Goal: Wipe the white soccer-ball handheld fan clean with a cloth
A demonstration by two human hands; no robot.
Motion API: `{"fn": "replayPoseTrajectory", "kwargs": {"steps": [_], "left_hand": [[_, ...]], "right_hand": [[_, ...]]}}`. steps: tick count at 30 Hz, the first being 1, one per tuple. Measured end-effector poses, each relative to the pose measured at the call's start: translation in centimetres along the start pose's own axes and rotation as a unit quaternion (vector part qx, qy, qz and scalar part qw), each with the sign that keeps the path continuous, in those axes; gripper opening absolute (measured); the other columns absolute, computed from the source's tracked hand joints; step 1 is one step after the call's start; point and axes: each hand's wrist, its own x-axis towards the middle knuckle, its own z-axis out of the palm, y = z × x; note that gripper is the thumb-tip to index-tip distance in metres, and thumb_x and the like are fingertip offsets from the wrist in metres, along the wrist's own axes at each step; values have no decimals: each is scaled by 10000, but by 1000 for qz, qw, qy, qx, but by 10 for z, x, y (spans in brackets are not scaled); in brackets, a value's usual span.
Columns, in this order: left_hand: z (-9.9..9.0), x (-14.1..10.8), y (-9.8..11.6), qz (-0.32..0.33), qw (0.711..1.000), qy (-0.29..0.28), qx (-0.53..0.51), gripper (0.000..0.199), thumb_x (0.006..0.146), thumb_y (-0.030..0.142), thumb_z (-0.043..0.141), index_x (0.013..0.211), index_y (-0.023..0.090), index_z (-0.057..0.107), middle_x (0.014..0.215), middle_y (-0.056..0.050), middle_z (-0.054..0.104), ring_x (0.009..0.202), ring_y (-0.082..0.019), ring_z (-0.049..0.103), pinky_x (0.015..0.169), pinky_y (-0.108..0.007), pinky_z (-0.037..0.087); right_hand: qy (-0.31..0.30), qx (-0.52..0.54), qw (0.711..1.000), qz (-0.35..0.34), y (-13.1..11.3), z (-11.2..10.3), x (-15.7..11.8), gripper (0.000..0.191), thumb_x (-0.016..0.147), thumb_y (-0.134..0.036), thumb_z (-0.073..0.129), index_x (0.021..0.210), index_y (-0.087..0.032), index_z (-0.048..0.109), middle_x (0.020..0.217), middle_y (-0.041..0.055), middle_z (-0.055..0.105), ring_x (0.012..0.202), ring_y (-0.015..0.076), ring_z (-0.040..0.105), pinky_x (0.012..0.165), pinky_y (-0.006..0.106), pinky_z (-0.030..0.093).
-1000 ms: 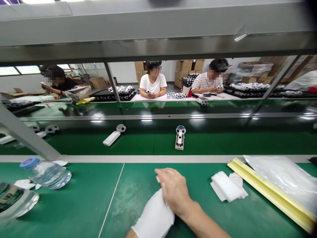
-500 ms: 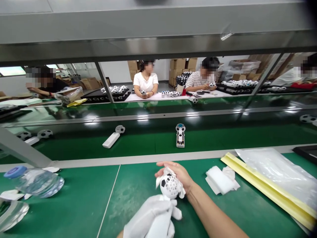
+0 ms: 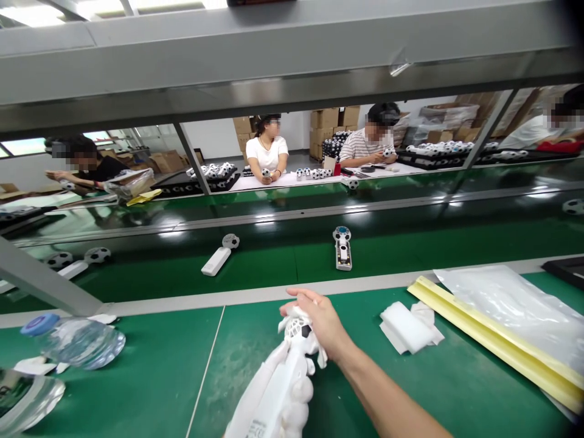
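My left hand (image 3: 296, 395), in a white glove, is wrapped round the white handle of a device (image 3: 274, 389) with a football-patterned head. My bare right hand (image 3: 323, 322) holds a crumpled white cloth (image 3: 320, 353) against the far and right side of that head, its fingers curved over the top. Small printed text shows low on the handle. Both hands are above the green table (image 3: 155, 377). To the right lie a white foam block (image 3: 408, 325) and crumpled white wipes (image 3: 424, 317).
Two clear bottles (image 3: 86, 340) (image 3: 31, 395) lie at the left. A yellow strip (image 3: 493, 340) and plastic bags (image 3: 515, 310) lie right. Beyond the rail, football-headed devices (image 3: 216, 261) (image 3: 343, 249) rest on the green belt (image 3: 283, 255). Several people sit opposite.
The device has turned in my left hand, so its handle now faces up with the printed text showing. My right hand with the cloth has shifted slightly left. Devices on the belt appear farther right.
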Motion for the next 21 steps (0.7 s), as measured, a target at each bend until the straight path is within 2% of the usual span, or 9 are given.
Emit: {"fn": "replayPoseTrajectory", "kwargs": {"steps": [1, 3, 5, 8, 11, 15, 18, 21], "left_hand": [[1, -1, 1, -3, 1000, -2, -3, 378, 878, 461, 469, 1074, 143, 530, 962, -67, 571, 784, -145, 560, 692, -318, 500], [2, -2, 2, -11, 1000, -6, -3, 368, 880, 441, 478, 1082, 137, 524, 965, -65, 567, 781, -142, 561, 684, -313, 505], [2, -2, 2, -19, 1000, -10, 2, 350, 878, 417, 492, 1081, 134, 525, 967, -64, 565, 784, -142, 562, 677, -310, 510], [4, -1, 2, -24, 1000, -15, 7, 340, 875, 406, 503, 1078, 135, 527, 970, -65, 564, 790, -145, 563, 670, -310, 515], [7, 0, 3, -19, 1000, -16, 8, 347, 874, 405, 507, 1086, 131, 523, 982, -67, 562, 804, -149, 566, 683, -315, 515], [12, 3, 3, 3, 1000, -3, 7, 346, 875, 396, 509, 1095, 129, 521, 1005, -70, 559, 828, -153, 568, 710, -325, 514], [14, 8, 1, 31, 999, 22, 8, 342, 875, 390, 511, 1097, 130, 522, 1019, -73, 558, 847, -158, 568, 728, -334, 513], [17, 13, -6, 69, 996, 56, 11, 345, 872, 387, 516, 1103, 130, 523, 1043, -77, 555, 880, -170, 567, 754, -352, 510]], "right_hand": [[-12, 74, 996, 57, -1, -1, 5, 369, 775, -372, 599, 1025, -102, 605, 725, 121, 687, 579, 220, 624, 542, 315, 467], [-19, 160, 980, 115, 0, -3, 11, 386, 687, -300, 670, 993, -72, 612, 655, 118, 671, 632, 259, 645, 561, 334, 488], [4, 188, 973, 133, 9, -5, 15, 364, 625, -237, 680, 936, -58, 625, 610, 101, 651, 671, 284, 651, 566, 352, 501], [70, 229, 959, 149, 26, -11, 19, 298, 587, -188, 667, 853, -59, 625, 586, 81, 633, 603, 246, 640, 527, 322, 501], [157, 254, 947, 118, 31, -25, 22, 263, 584, -149, 675, 834, -100, 609, 554, 26, 614, 510, 165, 603, 501, 252, 489], [229, 263, 936, 44, 2, -40, 14, 342, 599, -154, 699, 926, -140, 602, 612, -6, 631, 523, 123, 596, 507, 197, 487], [211, 208, 955, -25, -25, -29, -7, 376, 671, -214, 701, 1027, -161, 590, 693, 18, 660, 643, 153, 632, 578, 217, 509], [134, 64, 983, -109, -31, 0, -37, 228, 853, -328, 529, 1030, -194, 581, 782, 52, 681, 763, 201, 648, 686, 310, 532]]}}
